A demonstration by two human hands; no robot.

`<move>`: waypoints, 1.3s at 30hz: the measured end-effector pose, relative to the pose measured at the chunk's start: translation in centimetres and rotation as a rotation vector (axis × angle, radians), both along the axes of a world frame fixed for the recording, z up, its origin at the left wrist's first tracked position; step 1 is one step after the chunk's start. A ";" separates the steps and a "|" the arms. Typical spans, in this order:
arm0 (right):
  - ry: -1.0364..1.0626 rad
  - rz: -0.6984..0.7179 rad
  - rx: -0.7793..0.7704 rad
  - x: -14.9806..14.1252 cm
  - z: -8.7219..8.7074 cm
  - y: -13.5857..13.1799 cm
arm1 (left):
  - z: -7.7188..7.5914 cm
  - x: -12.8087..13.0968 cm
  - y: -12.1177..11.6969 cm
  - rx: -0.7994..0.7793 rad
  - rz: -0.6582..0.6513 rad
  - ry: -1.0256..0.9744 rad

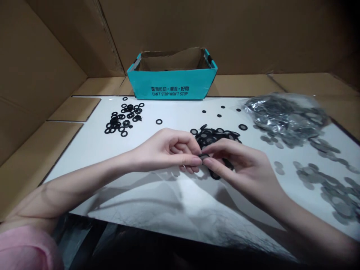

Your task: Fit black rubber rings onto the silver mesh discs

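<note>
Between both hands, over the white table, is a small black washer with a grey centre. My left hand pinches its left edge between thumb and forefinger, the other fingers curled in. My right hand grips the right edge with thumb and fingertips. Just behind the hands lies a heap of similar black washers with grey centres, partly hidden by my right hand. To the left, a scattered group of open black rings lies on the table, with one single ring apart from it.
A turquoise box stands at the back against cardboard walls. On the right lies a clear plastic bag of grey discs, with loose translucent grey discs spread nearer. Several small black discs dot the white table.
</note>
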State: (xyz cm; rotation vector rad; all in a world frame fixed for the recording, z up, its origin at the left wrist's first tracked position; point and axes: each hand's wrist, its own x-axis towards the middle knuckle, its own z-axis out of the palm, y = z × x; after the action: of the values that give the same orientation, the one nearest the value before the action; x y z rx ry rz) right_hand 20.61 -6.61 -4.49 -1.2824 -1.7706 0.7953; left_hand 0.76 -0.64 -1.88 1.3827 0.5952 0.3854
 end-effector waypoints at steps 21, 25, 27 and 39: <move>0.024 0.198 0.167 0.0 0.2 -0.4 | 0.8 0.3 -1.2 0.364 -0.006 0.139; 0.055 0.202 0.106 0.0 0.0 -0.5 | 0.7 0.4 -1.4 0.371 0.012 0.131; 0.065 0.205 0.098 0.0 -0.1 -0.6 | 0.6 0.4 -1.4 0.407 0.018 0.125; 0.066 0.219 0.226 -0.4 0.3 -0.9 | 1.1 -0.2 -0.7 0.347 -0.152 0.154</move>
State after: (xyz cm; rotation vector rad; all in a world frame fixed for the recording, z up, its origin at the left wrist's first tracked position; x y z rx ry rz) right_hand 20.26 -7.49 -4.22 -0.9166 -1.9078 0.7240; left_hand 0.61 -1.37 -0.78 1.7913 0.5615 0.2685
